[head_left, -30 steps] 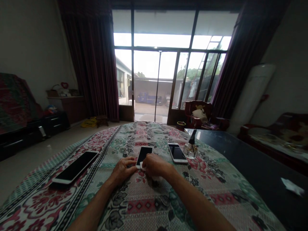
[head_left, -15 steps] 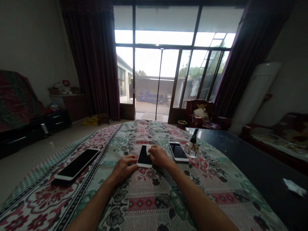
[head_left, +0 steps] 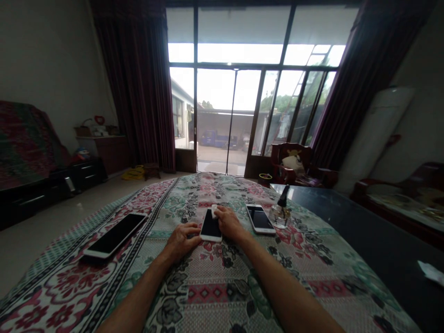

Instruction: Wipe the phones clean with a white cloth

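A white-framed smartphone (head_left: 210, 229) lies face up on the patterned tablecloth, its dark screen partly covered by my right hand. My right hand (head_left: 229, 223) pinches a small white wipe (head_left: 214, 211) and presses it on the screen's upper right part. At the phone's left edge rests my left hand (head_left: 182, 238), palm down, thumb and fingers apart, fingertips against the frame. To the right lies a second white smartphone (head_left: 259, 218), also face up. Beside it stands a clear glass bottle (head_left: 279, 216) with a black top.
A larger white-framed device (head_left: 116, 235) with a dark screen lies on the left, on something dark. The tablecloth (head_left: 208, 277) covers a rounded table. A dark glossy table (head_left: 333, 217) adjoins on the right, with crumpled white paper (head_left: 431, 272). A wooden chair (head_left: 291, 159) stands beyond.
My right hand has slid the wipe slightly up the phone's screen, toward its top edge. My left hand stays at the phone's left edge. The whole view has shifted a little.
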### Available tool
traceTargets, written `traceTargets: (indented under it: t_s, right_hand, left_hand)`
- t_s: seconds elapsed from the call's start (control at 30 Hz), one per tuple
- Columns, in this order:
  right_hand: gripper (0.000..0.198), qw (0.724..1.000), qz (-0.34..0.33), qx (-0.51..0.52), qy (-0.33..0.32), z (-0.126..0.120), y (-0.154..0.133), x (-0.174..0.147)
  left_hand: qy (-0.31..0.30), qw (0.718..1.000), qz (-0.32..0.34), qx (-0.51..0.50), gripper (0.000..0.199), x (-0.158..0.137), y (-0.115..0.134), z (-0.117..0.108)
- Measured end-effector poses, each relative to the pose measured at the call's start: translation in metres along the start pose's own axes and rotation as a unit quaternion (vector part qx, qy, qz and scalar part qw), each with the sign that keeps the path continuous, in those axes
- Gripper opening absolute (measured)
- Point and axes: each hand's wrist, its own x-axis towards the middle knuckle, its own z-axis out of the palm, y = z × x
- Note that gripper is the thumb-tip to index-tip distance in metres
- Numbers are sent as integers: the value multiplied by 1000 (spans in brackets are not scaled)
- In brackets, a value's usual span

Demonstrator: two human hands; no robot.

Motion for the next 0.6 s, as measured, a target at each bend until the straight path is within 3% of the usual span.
traceTargets:
  t_s: [0.13,0.27,0.43,0.6]
  right_hand:
    - [26,999,-33,-4,0,-6,-13,-4]
    - [22,1000,-10,13,1,-7,-25,-10]
    - [20,1000,-8,7,-29,-9,-36,-15]
    - [17,996,-23,-15,-80,-26,-48,-23]
  left_hand:
    - [7,1000,-15,5,22,0,-3,1]
    - [3,1000,-17,5,22,0,-3,1]
    - [-14,1000,10,-8,21,1,4,-1]
    - [-9,1000,3,-4,18,0,3,0]
